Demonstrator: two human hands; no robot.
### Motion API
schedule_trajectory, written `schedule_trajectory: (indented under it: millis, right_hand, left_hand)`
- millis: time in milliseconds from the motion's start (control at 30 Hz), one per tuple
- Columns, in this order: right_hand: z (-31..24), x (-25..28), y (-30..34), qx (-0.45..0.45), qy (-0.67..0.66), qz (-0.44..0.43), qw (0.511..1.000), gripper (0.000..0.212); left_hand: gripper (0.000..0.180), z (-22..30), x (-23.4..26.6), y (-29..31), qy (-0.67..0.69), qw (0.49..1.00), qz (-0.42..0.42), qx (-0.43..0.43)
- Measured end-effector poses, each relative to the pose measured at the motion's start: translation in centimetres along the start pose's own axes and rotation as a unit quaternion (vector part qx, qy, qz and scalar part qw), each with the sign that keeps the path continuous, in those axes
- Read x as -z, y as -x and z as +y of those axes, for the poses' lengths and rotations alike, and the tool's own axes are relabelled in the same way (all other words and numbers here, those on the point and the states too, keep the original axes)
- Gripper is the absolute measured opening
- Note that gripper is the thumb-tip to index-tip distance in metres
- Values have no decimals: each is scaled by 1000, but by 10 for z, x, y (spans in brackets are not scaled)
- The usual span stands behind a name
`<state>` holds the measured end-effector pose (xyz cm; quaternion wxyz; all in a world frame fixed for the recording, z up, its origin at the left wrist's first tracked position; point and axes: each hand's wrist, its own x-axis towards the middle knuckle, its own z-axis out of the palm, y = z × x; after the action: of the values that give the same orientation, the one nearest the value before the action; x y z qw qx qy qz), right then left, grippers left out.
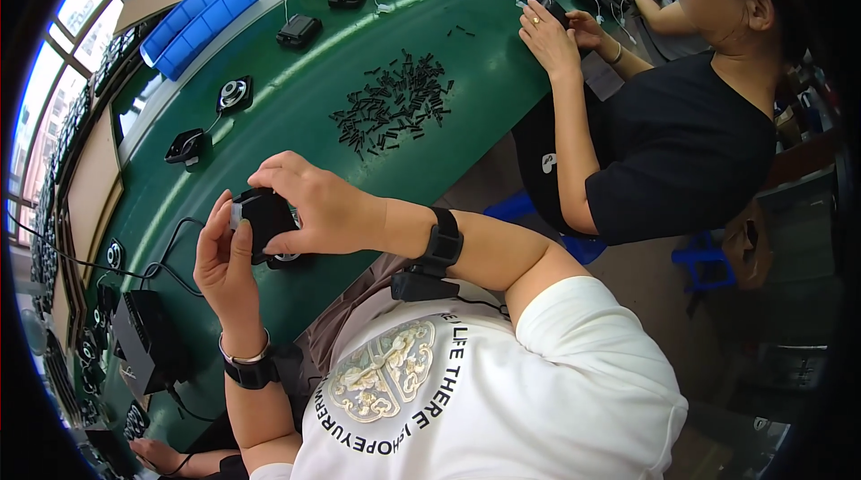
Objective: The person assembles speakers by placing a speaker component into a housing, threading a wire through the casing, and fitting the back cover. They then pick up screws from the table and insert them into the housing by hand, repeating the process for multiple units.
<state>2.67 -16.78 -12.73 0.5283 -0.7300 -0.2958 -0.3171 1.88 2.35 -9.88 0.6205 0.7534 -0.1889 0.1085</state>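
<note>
A black plastic housing (pixel 266 214) is held between both my hands above the green table. My left hand (pixel 224 260) grips its left side, thumb and fingers closed around a small whitish piece at that edge. From above and the right, my right hand (pixel 318 204) pinches the housing, fingers on its far edge and thumb on its near edge. Just beneath, a round silvery speaker (pixel 287 256) shows in part; my hands hide the rest. Farther off lie a speaker in a black frame (pixel 235 92) and an open black housing (pixel 186 146), joined by a wire.
A heap of small black strips (pixel 395 103) lies on the green table (pixel 466 130). Black boxes with white plugs (pixel 299 30) sit beyond, near a blue bin (pixel 199 22). A black device (pixel 148 341) with cables stands at left. At right, a co-worker (pixel 682 139) handles another black box.
</note>
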Motion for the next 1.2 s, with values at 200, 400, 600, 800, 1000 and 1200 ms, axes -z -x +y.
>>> schedule_trajectory:
  millis: [200,400,600,800,1000,1200]
  right_hand:
    - [-8,-6,7,9,78,-46,996,82]
    - [-16,0,3,55,153,-54,985,79]
    - [-12,3,-7,88,185,-84,975,75]
    - [-7,-4,-19,60,186,-177,965,72]
    - [-9,-9,-11,-95,185,-235,949,71]
    - [-25,-16,-6,-179,230,-275,916,72]
  left_hand:
    - [18,0,-2,5,2,999,34,-2]
    - [15,13,-16,11,-109,992,46,-37]
    - [19,23,-15,2,-422,878,66,-215]
    - [17,25,2,-5,-199,971,44,-127]
    - [16,16,30,-26,337,940,12,50]
    - [27,14,38,-28,420,907,-11,19]
